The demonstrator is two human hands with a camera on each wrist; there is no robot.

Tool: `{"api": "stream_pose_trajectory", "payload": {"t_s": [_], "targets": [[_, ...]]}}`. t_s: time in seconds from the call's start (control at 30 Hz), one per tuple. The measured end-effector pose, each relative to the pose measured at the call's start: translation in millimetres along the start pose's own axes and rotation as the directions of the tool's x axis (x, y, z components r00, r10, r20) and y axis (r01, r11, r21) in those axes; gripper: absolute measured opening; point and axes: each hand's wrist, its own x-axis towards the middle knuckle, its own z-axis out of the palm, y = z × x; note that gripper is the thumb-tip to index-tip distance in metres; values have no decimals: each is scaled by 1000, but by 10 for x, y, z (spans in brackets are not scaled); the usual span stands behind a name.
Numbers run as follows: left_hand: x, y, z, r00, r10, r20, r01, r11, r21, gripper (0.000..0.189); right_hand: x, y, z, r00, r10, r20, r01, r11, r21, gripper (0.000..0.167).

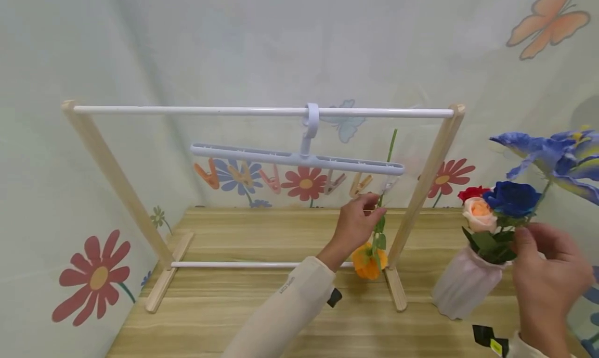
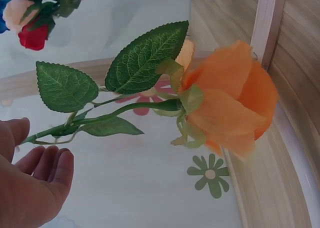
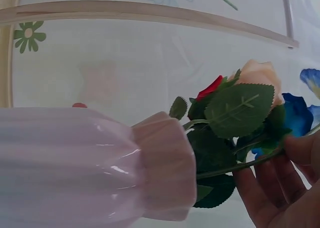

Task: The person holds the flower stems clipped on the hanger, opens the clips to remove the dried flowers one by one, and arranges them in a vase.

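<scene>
An orange rose (image 1: 369, 260) hangs head down, its green stem (image 1: 392, 145) rising past a pale clothespin (image 1: 389, 184) at the right end of the hanger. My left hand (image 1: 357, 224) is right at that stem, just below the clothespin. In the left wrist view, thumb and fingers stand apart on either side of the stem, above the rose (image 2: 230, 100). On the right, my right hand (image 1: 549, 277) pinches the stem of a blue-purple iris (image 1: 557, 157), thumb against fingers. The iris stem's lower part runs into the mouth of a pale pink vase (image 3: 165, 168).
The pale blue hanger (image 1: 262, 154) hooks over the white rod (image 1: 187, 110) of a wooden stand, with several coloured clothespins beneath. Red, peach and blue roses (image 1: 510, 199) fill the vase (image 1: 468, 285) beside the stand's right leg (image 1: 396, 288). A flowered backdrop (image 1: 262, 46) stands behind.
</scene>
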Motion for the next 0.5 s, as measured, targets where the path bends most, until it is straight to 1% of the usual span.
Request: {"api": "stream_pose_trajectory", "payload": {"t_s": [0.17,0.23,0.3,0.33,0.37,0.43,0.47,0.5], "targets": [[17,-3,22,999,21,-27,-21,999,26,33,-2,73,27,998,51,29,-51,999,9,19],[17,-1,28,999,27,-32,-26,999,37,30,-4,109,35,999,48,26,-48,999,13,18],[17,-5,33,999,33,-36,-31,998,46,28,-7,148,36,1000,23,19,-23,1000,10,14],[18,-9,34,999,36,-39,-34,998,45,27,-7,163,35,1000,10,12,-10,1000,6,9],[16,-13,33,998,39,-41,-37,998,45,26,-4,177,35,1000,-17,4,17,1000,2,10],[16,-21,28,998,40,-42,-39,999,39,26,16,184,25,996,-84,-15,85,996,21,19],[15,-24,24,998,40,-42,-38,999,36,26,30,178,16,994,-106,-16,106,994,35,24],[13,-29,19,998,39,-41,-38,999,33,26,50,175,4,988,-152,-19,153,987,54,29]]}}
